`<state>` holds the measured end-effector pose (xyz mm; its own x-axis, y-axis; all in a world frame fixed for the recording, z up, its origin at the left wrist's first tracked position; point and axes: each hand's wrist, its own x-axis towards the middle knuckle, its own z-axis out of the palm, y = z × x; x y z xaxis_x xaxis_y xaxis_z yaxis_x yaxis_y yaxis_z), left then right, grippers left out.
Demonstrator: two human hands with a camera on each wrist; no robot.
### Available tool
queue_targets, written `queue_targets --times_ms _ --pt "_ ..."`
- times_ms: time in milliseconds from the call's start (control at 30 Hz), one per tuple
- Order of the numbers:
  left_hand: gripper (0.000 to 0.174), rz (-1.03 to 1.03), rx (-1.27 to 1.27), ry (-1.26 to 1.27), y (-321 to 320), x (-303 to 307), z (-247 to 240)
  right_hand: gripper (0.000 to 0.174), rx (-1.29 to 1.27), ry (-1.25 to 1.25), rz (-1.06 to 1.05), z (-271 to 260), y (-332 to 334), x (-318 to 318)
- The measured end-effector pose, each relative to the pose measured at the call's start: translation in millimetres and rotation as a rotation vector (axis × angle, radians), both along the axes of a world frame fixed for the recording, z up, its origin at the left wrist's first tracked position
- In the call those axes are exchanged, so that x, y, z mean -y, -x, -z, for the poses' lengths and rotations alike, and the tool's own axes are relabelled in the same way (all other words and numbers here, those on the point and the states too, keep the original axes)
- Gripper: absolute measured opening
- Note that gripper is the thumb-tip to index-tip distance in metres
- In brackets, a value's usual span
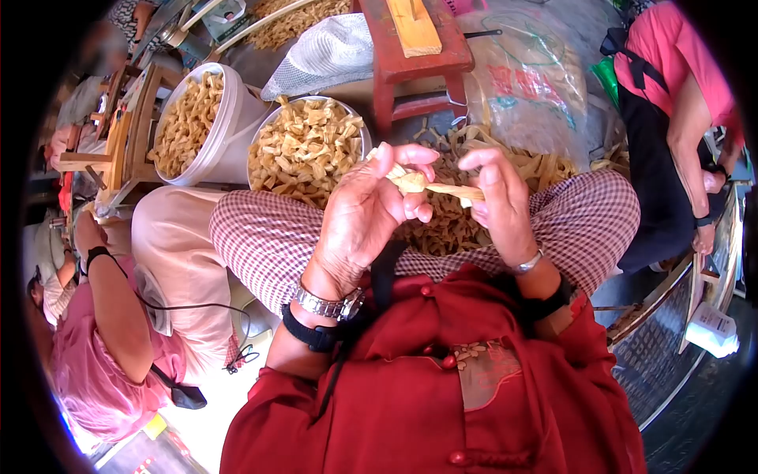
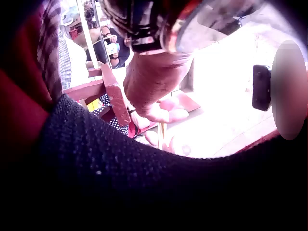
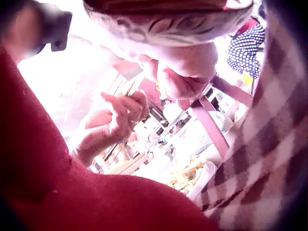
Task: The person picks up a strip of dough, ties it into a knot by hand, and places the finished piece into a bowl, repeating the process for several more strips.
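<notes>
In the head view a pale yellow folded strip (image 1: 410, 182) lies between the two hands, its thinner tail (image 1: 458, 191) running to the right. The left hand (image 1: 359, 213), palm up, pinches the knotted end between thumb and fingers. The right hand (image 1: 505, 209) grips the tail end with thumb and curled fingers. Both hands are above the lap, over a heap of similar strips (image 1: 446, 229). The left wrist view shows the left hand (image 2: 156, 84) with a thin strip (image 2: 162, 130) below its fingertips. In the right wrist view the right hand (image 3: 180, 70) is near the left hand's fingers.
Two white buckets (image 1: 229, 134) (image 1: 365, 142) of folded yellow pieces stand at the left front. A red stool (image 1: 387, 71) holds a wooden block (image 1: 414, 31). A clear plastic bag (image 1: 529, 87) lies beyond the right knee. People sit on both sides.
</notes>
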<state>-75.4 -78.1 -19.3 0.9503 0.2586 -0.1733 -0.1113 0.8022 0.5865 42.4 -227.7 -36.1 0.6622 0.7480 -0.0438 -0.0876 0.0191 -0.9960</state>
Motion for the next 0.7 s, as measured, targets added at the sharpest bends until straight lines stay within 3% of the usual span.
queue_targets --times_ms 33,133,267,467,700 --pt "0.045 0.013 0.019 0.028 1 -1 1 0.021 0.013 0.015 -0.003 -3 0 2" --pt "0.048 -0.052 -0.051 0.009 -3 -2 -3 0.015 0.403 0.052 -0.099 8 -2 0" --pt "0.054 -0.028 -0.251 -0.323 -3 0 -11 0.013 0.554 0.077 -0.025 -3 -2 -5" --pt "0.029 -0.022 -0.338 -0.424 1 5 -1 0.011 0.701 0.033 -0.062 0 3 -7" --pt "0.010 -0.160 -0.270 -0.242 9 0 -5 0.010 0.731 -0.004 -0.091 -7 7 -7"
